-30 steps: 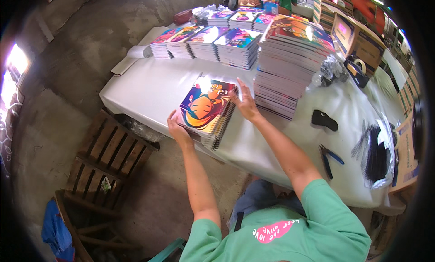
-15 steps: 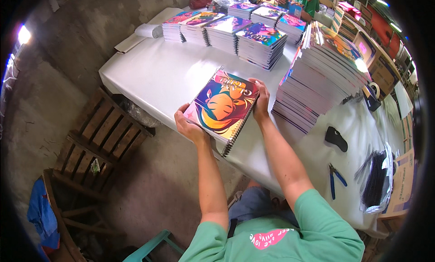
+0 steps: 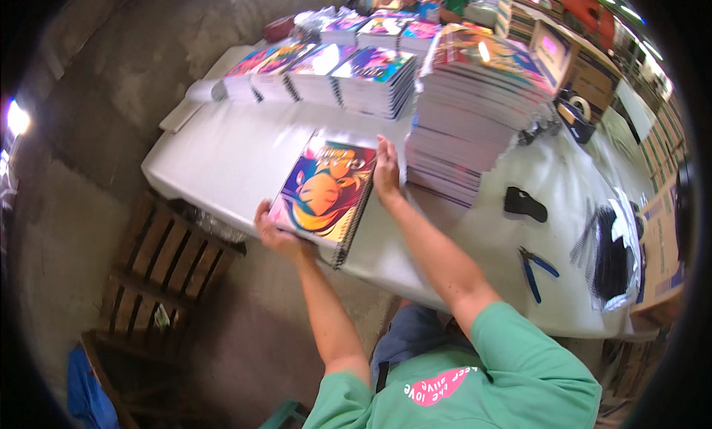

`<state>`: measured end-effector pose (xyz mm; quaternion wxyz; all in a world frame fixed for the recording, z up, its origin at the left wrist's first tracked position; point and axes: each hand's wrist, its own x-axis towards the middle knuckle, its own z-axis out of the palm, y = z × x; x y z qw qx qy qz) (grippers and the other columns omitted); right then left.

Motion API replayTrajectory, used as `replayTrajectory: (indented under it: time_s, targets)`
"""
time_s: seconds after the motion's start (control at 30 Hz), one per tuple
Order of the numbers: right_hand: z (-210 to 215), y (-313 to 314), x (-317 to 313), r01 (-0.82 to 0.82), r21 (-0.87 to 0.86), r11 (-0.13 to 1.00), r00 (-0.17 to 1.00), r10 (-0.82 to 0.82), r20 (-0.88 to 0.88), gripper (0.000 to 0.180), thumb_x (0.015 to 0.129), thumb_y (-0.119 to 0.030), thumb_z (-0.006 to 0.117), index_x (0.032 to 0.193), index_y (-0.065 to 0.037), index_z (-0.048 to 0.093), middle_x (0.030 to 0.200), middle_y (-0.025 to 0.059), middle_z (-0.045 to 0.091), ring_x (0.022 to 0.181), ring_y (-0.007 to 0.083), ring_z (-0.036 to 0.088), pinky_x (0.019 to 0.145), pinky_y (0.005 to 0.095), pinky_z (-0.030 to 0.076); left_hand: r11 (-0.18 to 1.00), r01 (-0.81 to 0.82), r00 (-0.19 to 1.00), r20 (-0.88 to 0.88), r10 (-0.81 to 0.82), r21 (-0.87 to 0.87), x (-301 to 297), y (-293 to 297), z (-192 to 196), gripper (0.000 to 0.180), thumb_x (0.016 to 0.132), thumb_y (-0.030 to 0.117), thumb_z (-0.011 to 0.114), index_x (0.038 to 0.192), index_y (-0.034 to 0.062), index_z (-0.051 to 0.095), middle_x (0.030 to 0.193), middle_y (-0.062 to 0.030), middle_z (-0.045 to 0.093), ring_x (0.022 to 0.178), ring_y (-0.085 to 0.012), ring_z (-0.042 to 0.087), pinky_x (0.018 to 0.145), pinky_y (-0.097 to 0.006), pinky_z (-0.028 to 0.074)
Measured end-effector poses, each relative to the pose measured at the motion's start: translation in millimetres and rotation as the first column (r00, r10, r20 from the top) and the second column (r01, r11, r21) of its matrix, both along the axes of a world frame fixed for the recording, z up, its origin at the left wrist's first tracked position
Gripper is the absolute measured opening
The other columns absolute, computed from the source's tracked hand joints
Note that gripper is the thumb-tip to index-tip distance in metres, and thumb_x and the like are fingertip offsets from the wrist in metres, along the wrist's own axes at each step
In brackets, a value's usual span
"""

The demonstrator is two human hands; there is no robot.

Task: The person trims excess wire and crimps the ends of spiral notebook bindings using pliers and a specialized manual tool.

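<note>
A small stack of spiral notebooks point(image 3: 320, 192) with a colourful illustrated cover lies on the white-covered table close to its front edge. Black wire coils run along its right side, and another coil shows at the upper left. My left hand point(image 3: 278, 235) is at the stack's lower left corner, fingers apart and touching or nearly touching the edge. Along the coil side, my right hand point(image 3: 386, 173) is stretched out with its fingers nearly straight. Neither hand is wrapped round the notebooks; part of the left fingers is blurred.
Several notebook stacks point(image 3: 371, 80) stand at the back, and a tall pile of printed sheets point(image 3: 467, 125) rises to the right. Blue-handled pliers point(image 3: 535, 272), a black object point(image 3: 525, 204), black coils point(image 3: 612, 255) and a tape dispenser point(image 3: 575, 117) lie rightward. A wooden slatted chair point(image 3: 163, 258) stands left.
The notebooks have moved left and down onto the table. Both hands went along and have loosened, the right fingers straightening beside the coil. The view has also shifted.
</note>
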<state>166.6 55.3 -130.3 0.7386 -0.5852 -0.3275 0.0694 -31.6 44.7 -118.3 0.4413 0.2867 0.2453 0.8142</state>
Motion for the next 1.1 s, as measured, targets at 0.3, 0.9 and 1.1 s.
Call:
replayTrajectory:
  time_s: [0.3, 0.9, 1.1]
  targets:
    - [192, -232, 76, -0.031, 0.336, 0.941, 0.636, -0.241, 0.733, 0.033, 0.077, -0.009, 0.068, 0.109, -0.006, 0.058, 0.092, 0.0083, 0.059, 0.084, 0.0179, 0.058, 0.08, 0.0334, 0.044, 0.929, -0.006, 0.692, -0.669, 0.272, 0.371, 37, -74, 169, 0.048, 0.088, 0.02, 0.045, 0.129, -0.0046, 0.046, 0.132, -0.0155, 0.047, 0.117, -0.026, 0.049, 0.1, -0.04, 0.04]
    - [258, -266, 230, 0.025, -0.266, 0.964, 0.98, 0.029, 0.197, 0.04, 0.084, -0.022, 0.067, 0.116, -0.002, 0.053, 0.091, 0.0037, 0.062, 0.071, 0.0095, 0.059, 0.058, 0.025, 0.052, 0.868, 0.317, 0.029, -0.919, 0.394, 0.382, 192, -92, 217, 0.075, 0.081, 0.066, 0.051, 0.131, 0.01, 0.05, 0.135, -0.015, 0.047, 0.136, -0.042, 0.021, 0.102, -0.069, 0.007]
    - [182, -329, 103, -0.086, 0.104, 0.991, 0.992, 0.076, 0.102, 0.049, 0.084, -0.011, 0.067, 0.127, -0.006, 0.044, 0.102, 0.0062, 0.059, 0.082, 0.0134, 0.061, 0.067, 0.0255, 0.054, 0.618, 0.762, 0.577, -0.634, -0.515, 0.192, 188, -157, 223, 0.049, 0.089, 0.016, 0.06, 0.13, -0.0074, 0.043, 0.117, -0.0168, 0.058, 0.108, -0.022, 0.055, 0.091, -0.032, 0.045]
